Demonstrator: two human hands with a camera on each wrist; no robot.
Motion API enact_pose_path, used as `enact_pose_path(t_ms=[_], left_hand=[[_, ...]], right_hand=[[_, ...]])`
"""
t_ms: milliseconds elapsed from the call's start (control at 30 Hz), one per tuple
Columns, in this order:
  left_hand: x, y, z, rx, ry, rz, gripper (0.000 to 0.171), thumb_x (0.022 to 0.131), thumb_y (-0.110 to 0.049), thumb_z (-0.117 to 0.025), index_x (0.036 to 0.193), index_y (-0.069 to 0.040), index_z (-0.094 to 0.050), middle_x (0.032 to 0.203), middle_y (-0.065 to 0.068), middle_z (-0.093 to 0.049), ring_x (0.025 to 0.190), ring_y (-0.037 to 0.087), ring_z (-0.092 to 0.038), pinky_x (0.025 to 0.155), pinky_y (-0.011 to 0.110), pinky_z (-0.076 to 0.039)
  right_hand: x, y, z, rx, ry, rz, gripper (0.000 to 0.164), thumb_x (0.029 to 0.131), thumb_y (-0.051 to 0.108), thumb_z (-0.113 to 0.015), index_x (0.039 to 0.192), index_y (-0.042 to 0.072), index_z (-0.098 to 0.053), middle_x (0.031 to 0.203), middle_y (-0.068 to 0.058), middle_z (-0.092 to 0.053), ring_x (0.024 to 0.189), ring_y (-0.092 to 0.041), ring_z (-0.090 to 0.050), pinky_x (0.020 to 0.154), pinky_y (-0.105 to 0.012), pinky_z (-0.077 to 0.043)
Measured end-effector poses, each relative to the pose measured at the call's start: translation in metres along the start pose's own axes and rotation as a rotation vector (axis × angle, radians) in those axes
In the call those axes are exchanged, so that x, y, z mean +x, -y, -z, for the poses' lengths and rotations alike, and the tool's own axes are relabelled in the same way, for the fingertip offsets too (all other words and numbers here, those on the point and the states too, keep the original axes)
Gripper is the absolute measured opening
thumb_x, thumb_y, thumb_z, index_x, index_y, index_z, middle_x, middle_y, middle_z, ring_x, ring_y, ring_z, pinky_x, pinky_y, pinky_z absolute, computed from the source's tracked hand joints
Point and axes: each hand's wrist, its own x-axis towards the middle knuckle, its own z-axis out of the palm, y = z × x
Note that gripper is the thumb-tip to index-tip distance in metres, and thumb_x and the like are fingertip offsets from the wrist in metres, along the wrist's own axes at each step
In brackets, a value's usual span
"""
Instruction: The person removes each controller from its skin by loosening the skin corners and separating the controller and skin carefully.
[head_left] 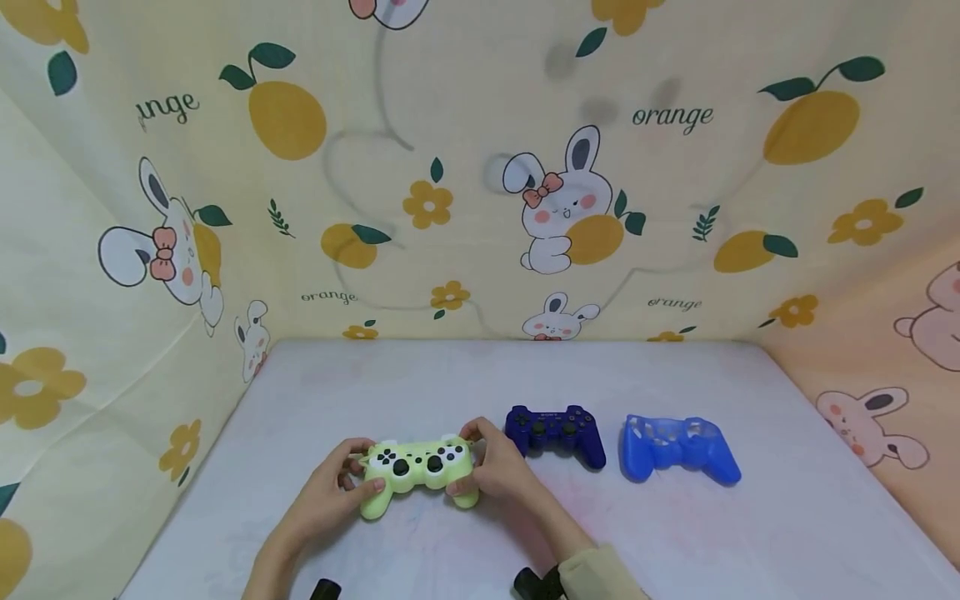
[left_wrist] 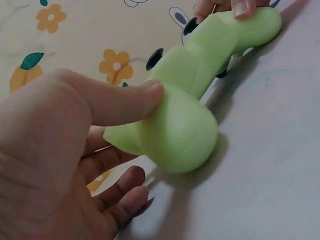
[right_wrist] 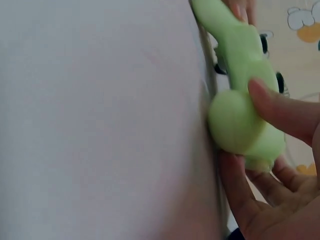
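A white game controller (head_left: 400,467) in a light green rubbery cover (left_wrist: 185,135) is held between both hands, low over the white table, its buttons and black sticks facing up in the head view. My left hand (head_left: 322,496) grips its left end, thumb on the near handle and fingers behind; in the left wrist view the lower fingers are curled off the cover. My right hand (head_left: 504,468) holds the other end, thumb (right_wrist: 267,102) pressed on the green handle and fingers under and behind it. Whether the controller touches the table is unclear.
Right of the hands lies a dark blue game controller (head_left: 553,431) with a Sony mark. Beyond it rests a bright blue cover (head_left: 678,447) with openings in its face. Patterned cloth (head_left: 480,208) walls the white table (head_left: 450,375) at the back and sides.
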Motion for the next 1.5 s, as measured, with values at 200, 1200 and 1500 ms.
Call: enact_pose_path(t_ms=[200,1200,1500], left_hand=[[-0.002,0.000,-0.001,-0.010,-0.043,0.020,0.050,0.087,-0.026,-0.077,0.131,-0.015,-0.056,0.099,0.005,-0.056,0.080,0.019,-0.048,0.069,0.030,-0.041],[0.000,0.004,0.000,-0.204,-0.018,-0.054,0.045,0.082,-0.014,-0.081,0.118,-0.005,-0.055,0.087,0.007,-0.050,0.077,0.018,-0.045,0.067,0.026,-0.039],[0.000,0.004,0.000,-0.172,-0.015,-0.027,0.041,0.083,-0.017,-0.081,0.114,-0.007,-0.056,0.088,0.007,-0.051,0.076,0.018,-0.045,0.067,0.026,-0.039]], right_hand=[[-0.008,-0.001,-0.007,0.058,-0.034,0.018,0.070,0.062,0.010,-0.094,0.123,0.009,-0.058,0.110,-0.007,-0.059,0.067,-0.016,-0.054,0.058,-0.032,-0.047],[0.006,-0.004,0.007,0.010,0.021,0.029,0.053,0.050,0.016,-0.098,0.080,0.012,-0.055,0.081,0.001,-0.057,0.075,-0.019,-0.048,0.064,-0.033,-0.037],[-0.001,0.000,0.004,0.006,-0.036,0.014,0.047,0.051,0.015,-0.098,0.077,0.012,-0.058,0.078,0.002,-0.059,0.074,-0.019,-0.050,0.063,-0.033,-0.039]])
